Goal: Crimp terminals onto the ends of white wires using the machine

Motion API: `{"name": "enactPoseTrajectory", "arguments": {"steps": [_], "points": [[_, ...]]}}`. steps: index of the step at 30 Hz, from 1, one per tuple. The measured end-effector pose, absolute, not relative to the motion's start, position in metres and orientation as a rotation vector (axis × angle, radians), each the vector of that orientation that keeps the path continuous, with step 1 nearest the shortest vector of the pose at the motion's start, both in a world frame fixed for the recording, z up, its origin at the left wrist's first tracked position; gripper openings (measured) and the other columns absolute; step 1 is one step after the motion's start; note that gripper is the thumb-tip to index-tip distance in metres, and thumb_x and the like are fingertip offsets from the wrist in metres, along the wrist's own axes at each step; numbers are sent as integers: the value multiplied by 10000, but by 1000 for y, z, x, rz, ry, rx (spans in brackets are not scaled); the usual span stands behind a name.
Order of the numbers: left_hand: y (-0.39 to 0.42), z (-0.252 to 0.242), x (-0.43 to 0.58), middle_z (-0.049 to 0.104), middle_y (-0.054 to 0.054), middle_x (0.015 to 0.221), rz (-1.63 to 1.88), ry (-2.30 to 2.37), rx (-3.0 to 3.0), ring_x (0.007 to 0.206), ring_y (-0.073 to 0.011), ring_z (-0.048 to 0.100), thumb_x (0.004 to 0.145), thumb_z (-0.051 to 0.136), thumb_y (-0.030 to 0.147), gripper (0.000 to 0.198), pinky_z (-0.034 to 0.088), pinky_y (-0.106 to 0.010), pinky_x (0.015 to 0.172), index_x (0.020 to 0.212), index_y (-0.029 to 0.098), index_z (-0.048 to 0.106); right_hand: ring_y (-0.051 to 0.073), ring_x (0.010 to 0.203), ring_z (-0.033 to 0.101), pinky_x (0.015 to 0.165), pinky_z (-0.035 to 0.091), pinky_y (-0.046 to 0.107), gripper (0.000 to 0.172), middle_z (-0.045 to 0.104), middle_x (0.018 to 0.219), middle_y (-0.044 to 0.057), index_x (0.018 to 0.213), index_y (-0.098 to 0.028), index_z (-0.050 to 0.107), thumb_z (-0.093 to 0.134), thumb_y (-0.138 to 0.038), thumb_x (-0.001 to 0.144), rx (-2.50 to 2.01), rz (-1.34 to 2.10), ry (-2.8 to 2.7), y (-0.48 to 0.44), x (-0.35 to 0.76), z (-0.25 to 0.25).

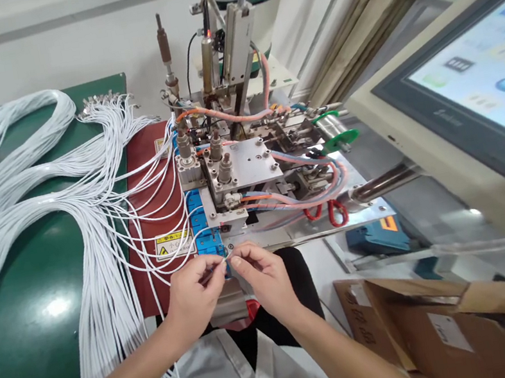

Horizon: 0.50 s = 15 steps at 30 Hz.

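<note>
My left hand (193,297) and my right hand (265,278) meet fingertip to fingertip at the near end of the blue clamps (208,244). Both are closed in a pinch. Between them shows the small end of a white cable (226,257), mostly covered by the fingers. Several other white cables (160,217) run from the left into the row of blue clamps along the machine's edge. A metal machine (247,160) with cylinders and hoses stands just beyond my hands.
Bundles of white cables (91,243) lie over a green table (26,320) and hang off its front edge. A spool of wire (333,131) sits on the machine. To the right are a touch screen (483,83) and, lower, an open cardboard box (433,326).
</note>
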<state>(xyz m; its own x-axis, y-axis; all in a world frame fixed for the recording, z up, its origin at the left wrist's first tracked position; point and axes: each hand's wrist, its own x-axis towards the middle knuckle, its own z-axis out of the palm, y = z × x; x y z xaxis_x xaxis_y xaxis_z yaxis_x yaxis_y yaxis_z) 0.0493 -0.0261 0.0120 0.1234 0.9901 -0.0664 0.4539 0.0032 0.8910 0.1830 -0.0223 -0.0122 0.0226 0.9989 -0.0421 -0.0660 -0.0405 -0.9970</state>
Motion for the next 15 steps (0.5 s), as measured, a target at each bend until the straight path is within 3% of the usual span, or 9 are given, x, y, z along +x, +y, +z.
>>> {"name": "enactPoseTrajectory", "arguments": {"steps": [4, 9, 15], "points": [[-26, 9, 49, 678, -53, 827, 841, 1432, 1474, 723, -149, 624, 774, 537, 267, 222, 496, -244, 695, 924, 149, 649, 142, 686, 526, 648, 422, 264, 106, 549, 722, 16, 701, -182, 600, 535, -246, 756, -1189, 1225, -1151, -20, 189, -9], [-27, 5, 49, 655, -19, 733, 791, 1425, 1509, 584, -100, 561, 778, 535, 263, 306, 460, -200, 572, 1061, 183, 621, 115, 589, 488, 559, 406, 238, 97, 529, 652, -6, 635, -172, 579, 594, -241, 701, -1210, 1336, -1123, -15, 190, -8], [-25, 9, 49, 615, -3, 694, 754, 1394, 1398, 519, -77, 510, 776, 527, 270, 299, 416, -180, 491, 1044, 172, 614, 119, 597, 510, 573, 415, 249, 90, 553, 650, -2, 655, -171, 584, 592, -237, 715, -1217, 1354, -1107, -17, 190, -13]]}}
